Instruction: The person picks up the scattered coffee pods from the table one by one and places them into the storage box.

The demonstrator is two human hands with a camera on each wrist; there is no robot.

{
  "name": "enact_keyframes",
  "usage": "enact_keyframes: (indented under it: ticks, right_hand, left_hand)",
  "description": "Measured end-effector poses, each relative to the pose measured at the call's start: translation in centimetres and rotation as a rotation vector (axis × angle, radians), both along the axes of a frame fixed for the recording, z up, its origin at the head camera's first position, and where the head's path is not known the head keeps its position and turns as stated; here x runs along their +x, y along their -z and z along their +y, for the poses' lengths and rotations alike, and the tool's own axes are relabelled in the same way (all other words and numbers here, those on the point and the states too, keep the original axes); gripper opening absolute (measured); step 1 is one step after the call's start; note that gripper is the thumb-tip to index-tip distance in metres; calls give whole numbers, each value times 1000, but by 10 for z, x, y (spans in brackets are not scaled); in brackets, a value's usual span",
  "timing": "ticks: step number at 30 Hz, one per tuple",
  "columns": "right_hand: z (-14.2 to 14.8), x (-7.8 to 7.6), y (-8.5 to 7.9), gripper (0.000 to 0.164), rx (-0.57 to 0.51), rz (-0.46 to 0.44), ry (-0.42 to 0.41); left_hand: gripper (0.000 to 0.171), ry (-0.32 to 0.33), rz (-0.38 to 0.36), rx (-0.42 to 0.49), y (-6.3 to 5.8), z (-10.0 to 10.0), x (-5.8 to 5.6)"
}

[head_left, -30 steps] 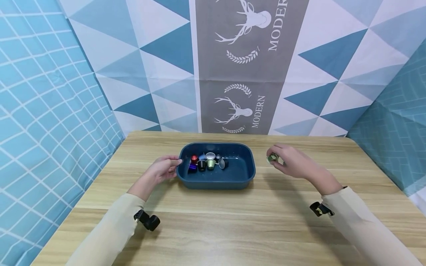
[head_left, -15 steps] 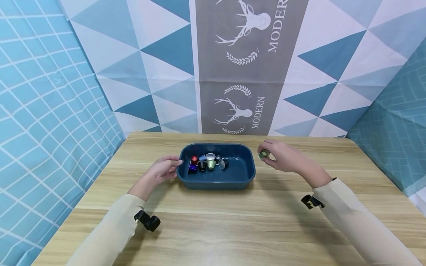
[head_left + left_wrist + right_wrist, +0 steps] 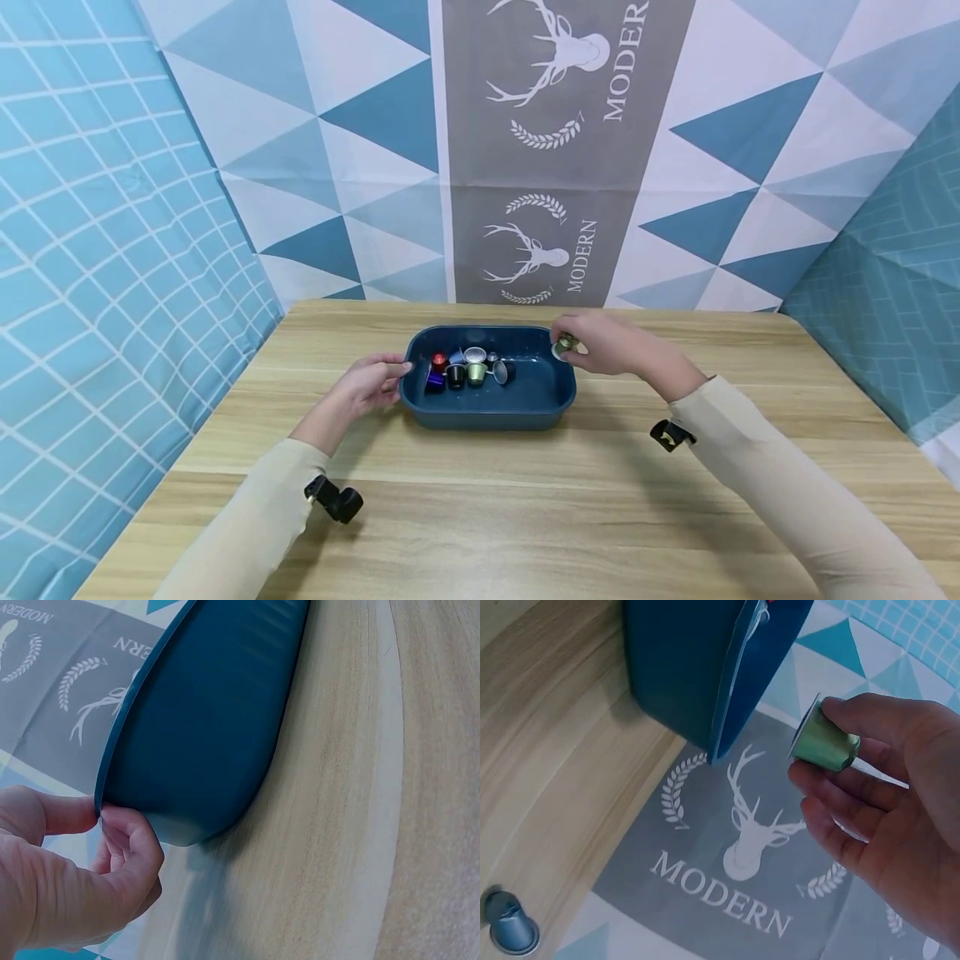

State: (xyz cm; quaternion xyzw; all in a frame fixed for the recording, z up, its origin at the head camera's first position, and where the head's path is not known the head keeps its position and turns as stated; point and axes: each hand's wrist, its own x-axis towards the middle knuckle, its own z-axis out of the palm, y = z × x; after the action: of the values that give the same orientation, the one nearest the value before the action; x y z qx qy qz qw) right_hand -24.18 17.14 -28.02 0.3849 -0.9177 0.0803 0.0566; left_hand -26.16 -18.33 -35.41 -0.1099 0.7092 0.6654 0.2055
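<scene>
A dark blue bin [image 3: 536, 396] stands on the table with several coffee capsules in its left half, among them a red one [image 3: 438, 361], a black one [image 3: 455, 377] and a light green one [image 3: 476, 374]. My left hand [image 3: 367, 383] pinches the bin's left rim between thumb and fingers, clearest in the left wrist view. My right hand [image 3: 607, 343] holds a green coffee capsule [image 3: 825, 741] between thumb and fingers, above the bin's right rim. Its foil lid faces the bin. The far fingers of my left hand are partly hidden by the rim.
A blue-grey capsule [image 3: 512, 930] lies on the wooden table [image 3: 480, 517] in the right wrist view; the head view does not show it. Patterned cloth [image 3: 540, 167] hangs behind the table, with blue checked cloth [image 3: 97, 250] on the left.
My right hand has moved left with the green coffee capsule, from right of the bin to above its right rim. The left hand and the bin stay in place.
</scene>
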Motion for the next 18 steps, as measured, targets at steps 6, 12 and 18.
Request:
enact_keyframes:
  ticks: [6, 12, 18]
  right_hand:
    - [-18, -9, -3, 16, 86, -75, -6]
    - [-38, -22, -7, 14, 119, -145, -38]
    - [-59, -40, -8, 11, 189, -173, -38]
  left_hand:
    - [43, -1, 4, -6, 0, -1, 0]
    - [44, 7, 13, -12, 0, -1, 1]
    - [44, 5, 13, -5, -2, -1, 2]
